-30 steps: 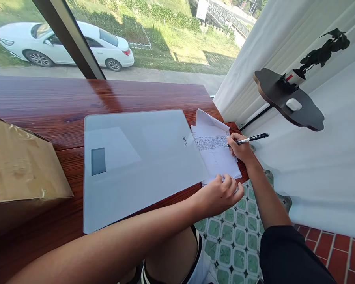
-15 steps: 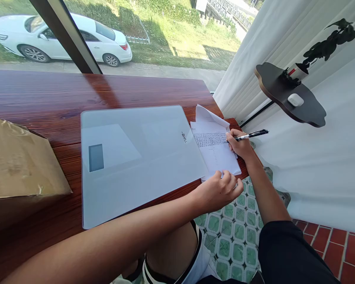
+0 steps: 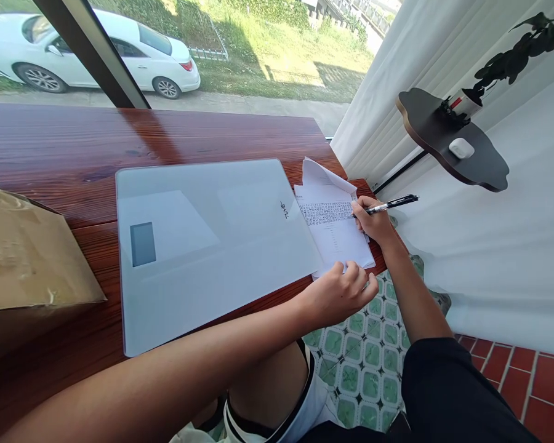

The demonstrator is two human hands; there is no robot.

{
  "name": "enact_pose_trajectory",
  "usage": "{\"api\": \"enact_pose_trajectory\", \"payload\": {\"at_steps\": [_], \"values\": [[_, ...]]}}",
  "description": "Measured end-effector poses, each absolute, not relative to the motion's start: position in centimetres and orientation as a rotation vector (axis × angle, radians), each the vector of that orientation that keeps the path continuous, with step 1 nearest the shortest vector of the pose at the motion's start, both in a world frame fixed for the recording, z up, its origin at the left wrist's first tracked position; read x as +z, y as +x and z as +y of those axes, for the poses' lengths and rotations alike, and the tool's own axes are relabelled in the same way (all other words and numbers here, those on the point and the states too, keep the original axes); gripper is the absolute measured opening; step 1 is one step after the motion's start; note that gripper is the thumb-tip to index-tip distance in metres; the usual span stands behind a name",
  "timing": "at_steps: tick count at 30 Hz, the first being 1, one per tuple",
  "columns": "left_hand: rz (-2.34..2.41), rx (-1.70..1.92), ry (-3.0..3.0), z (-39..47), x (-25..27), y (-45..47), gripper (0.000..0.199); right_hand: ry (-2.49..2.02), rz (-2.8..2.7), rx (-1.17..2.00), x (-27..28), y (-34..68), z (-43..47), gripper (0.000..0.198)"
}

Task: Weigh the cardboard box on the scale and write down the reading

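Note:
A stack of white paper sheets [image 3: 335, 224] with a printed table lies at the right end of the wooden table [image 3: 74, 141]. My right hand [image 3: 373, 223] grips a black pen [image 3: 392, 203], its tip on the sheet's right edge. My left hand [image 3: 339, 292], fingers curled, presses the near edge of the papers at the table's front edge. A flat white glass scale [image 3: 212, 246] with a small grey display lies to the left of the papers, its right edge over them.
A brown cardboard box [image 3: 28, 252] sits at the table's left. A window behind shows a white car [image 3: 96, 52]. On the right hang a white curtain [image 3: 397, 80] and a dark wall shelf [image 3: 452, 144] bearing a plant and a small white object.
The view has drifted slightly, so everything sits a little lower-left to upper-left in frame. Both hands keep their places on the papers; the pen stays at the sheet's right edge.

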State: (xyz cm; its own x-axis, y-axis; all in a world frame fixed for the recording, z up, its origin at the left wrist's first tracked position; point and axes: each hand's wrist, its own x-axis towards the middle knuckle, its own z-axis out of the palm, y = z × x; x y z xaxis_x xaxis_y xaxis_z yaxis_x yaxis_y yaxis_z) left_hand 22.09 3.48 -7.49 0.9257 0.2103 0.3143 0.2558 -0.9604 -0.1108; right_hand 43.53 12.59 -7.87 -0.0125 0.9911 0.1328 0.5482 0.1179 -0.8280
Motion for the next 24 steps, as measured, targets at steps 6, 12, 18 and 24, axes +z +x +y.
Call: {"api": "enact_pose_trajectory", "payload": {"at_steps": [6,12,18,24], "values": [[-0.355,-0.448,-2.929,3.48,-7.43,22.11,0.042,-1.535,-1.650,0.725,-8.13,43.63,12.68,0.038],[-0.353,-0.493,-2.911,3.48,-7.55,22.17,0.042,-1.528,-1.662,0.737,-8.03,43.54,12.55,0.037],[-0.352,-0.466,-2.936,3.48,-7.71,22.21,0.042,-1.521,-1.577,0.724,-8.25,43.77,12.56,0.038],[-0.360,-0.472,-2.920,3.45,-7.67,22.27,0.042,-1.525,-1.610,0.735,-8.17,43.79,12.66,0.036]]}}
